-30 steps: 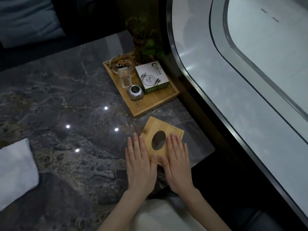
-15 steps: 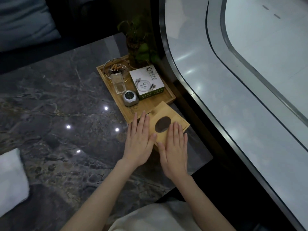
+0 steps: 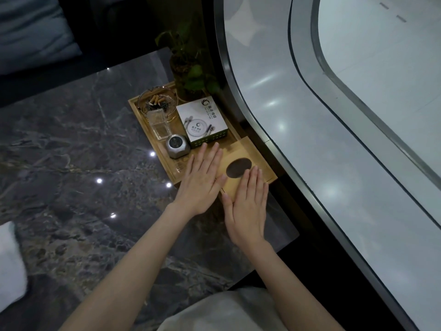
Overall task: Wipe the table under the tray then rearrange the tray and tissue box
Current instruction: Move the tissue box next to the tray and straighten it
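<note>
My left hand (image 3: 202,177) lies flat and spread, fingers straight, palm down; its fingertips reach over the near end of the tray (image 3: 143,120), close to the white box (image 3: 202,121), and its thumb side rests against the left edge of the tissue box (image 3: 253,151); my right hand (image 3: 247,206) is flat too, fingers together and straight, laid on the near part of the tissue box lid, fingertips just short of the dark oval slot (image 3: 239,167); neither hand grips anything.

The tissue box sits at the near right corner of the tray, touching it; whether it overlaps the tray's rim or only butts against it I cannot tell in this dim light; both stand at the right edge of the dark marble bench (image 3: 71,151), beside the curved grey ledge (image 3: 310,139).

On the tray, from far to near: a glass ashtray (image 3: 157,103) with butts, a clear holder (image 3: 159,124) just in front of it, a small metal pot (image 3: 177,146); the white box stands to their right; a plant (image 3: 191,75) is at the tray's far right corner.

A white cloth (image 3: 10,266) lies on the bench at the far left, well apart from my hands.
</note>
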Tool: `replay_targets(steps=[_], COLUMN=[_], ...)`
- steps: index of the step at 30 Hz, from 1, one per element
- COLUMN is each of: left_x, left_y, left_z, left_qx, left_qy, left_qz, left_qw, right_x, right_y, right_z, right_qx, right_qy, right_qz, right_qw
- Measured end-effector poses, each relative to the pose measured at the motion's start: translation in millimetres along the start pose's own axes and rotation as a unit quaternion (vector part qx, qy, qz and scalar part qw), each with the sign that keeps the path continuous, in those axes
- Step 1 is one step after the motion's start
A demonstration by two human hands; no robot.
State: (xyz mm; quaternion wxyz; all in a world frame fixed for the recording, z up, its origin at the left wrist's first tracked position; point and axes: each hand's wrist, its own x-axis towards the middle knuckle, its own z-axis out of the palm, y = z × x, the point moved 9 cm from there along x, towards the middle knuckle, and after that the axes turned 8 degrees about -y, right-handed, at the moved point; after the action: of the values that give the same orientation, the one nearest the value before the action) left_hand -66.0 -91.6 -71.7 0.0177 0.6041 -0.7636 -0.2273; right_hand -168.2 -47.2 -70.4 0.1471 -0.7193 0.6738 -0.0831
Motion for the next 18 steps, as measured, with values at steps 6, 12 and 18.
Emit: replay_targets(steps=[6, 12, 18], left_x=[4, 2, 4], left_y=[2, 5, 13], left_z=[1, -1, -4], left_qx=[-0.002, 0.026, -0.008], left_qy=[0.001, 0.003, -0.037], left_qz=[-0.002, -0.011, -0.051], left_qw=[1.0, 1.0, 0.998], right_x=[4, 4, 20], right_y=[2, 2, 2], right_z=[-1, -4, -28], right_qx=[-0.004, -0.002, 0.111], right_qy=[-0.007, -0.011, -0.018], right_qz=[-0.006, -0.014, -0.018], right_qw=[1.0, 1.0, 0.993])
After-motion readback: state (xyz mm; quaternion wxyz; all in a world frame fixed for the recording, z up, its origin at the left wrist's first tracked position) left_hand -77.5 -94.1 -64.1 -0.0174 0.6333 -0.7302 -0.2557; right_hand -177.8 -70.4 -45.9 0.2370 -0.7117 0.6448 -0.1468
